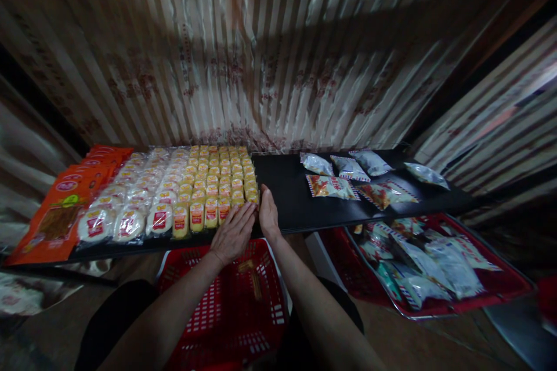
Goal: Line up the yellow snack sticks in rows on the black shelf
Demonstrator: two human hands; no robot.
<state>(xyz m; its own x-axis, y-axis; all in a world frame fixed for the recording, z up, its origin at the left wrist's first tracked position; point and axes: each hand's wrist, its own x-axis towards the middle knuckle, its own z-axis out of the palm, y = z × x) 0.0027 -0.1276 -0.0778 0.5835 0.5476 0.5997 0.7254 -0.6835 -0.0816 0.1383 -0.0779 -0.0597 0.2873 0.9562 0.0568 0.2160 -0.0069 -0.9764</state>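
Note:
Rows of small yellow wrapped cakes (213,182) stand packed together on a black shelf (287,211). My left hand (235,233) lies over the front right corner of these rows, its fingers stretched out together. Upright along the right side of the same rows is my right hand (268,213), with straight fingers and the palm turned towards the cakes. Neither hand is closed round a cake. What lies under the left fingers is partly hidden. White round wrapped cakes (129,223) fill the rows to the left of the yellow ones.
Orange packets (65,197) overlap at the shelf's left end. Several silvery snack bags (333,186) lie on its right part. Below my arms is a red basket (209,307) with a few packets; another red basket (470,301) at right holds many bags. A striped curtain (270,69) hangs behind.

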